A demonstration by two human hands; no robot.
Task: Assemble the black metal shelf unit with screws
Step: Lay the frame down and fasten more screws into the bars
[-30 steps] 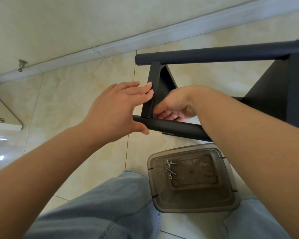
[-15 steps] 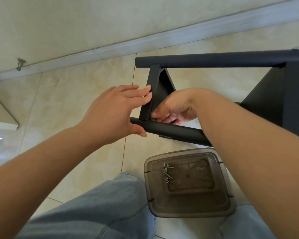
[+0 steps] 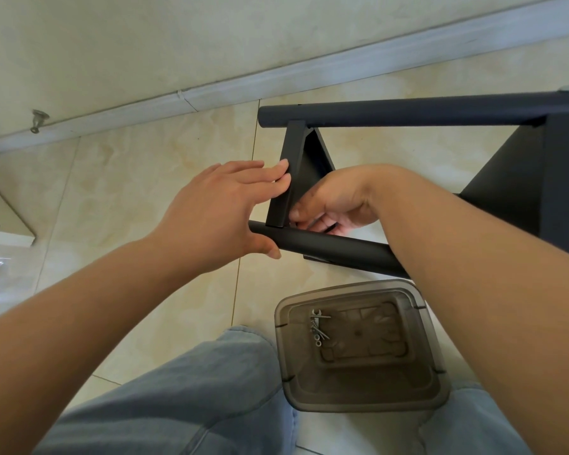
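The black metal shelf unit [image 3: 408,113] at centre right looks partly framed. The left hand [image 3: 217,211] spreads wide against its near tube [image 3: 326,246]; the right hand [image 3: 332,205] curls behind the bracket [image 3: 284,178], contents hidden. Spare screws [image 3: 317,326] wait in the tray [image 3: 408,399] below, so fastening remains.

The shelf frame [image 3: 408,113] lies on the floor [image 3: 145,175] at upper right; below it, at lower centre, sits a container [image 3: 362,392] with screws [image 3: 317,326] inside, between two knees.
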